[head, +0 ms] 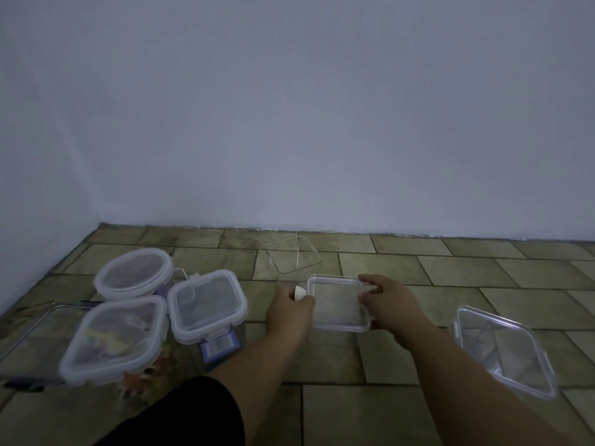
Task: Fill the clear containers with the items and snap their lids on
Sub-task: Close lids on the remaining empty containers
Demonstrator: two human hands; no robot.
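A square clear lid (336, 302) is held between both hands just above the tiled floor. My left hand (291, 312) grips its left edge, with a small white flap (300, 293) sticking up by the thumb. On the lid's right edge my right hand (388, 302) pinches the clip. Behind the lid stands an open, empty clear square container (293, 254). To the left sit three lidded containers: a round one (135, 273), a square one holding colourful items (114, 339), and a square one with a blue label (207, 305).
Another clear container with its lid on (504, 347) lies tilted on the floor at the right. A flat clear tray with a dark rim (29, 342) lies at the far left. A plain wall (289, 123) rises behind the floor tiles. My dark-clothed knee (180, 416) is at the bottom.
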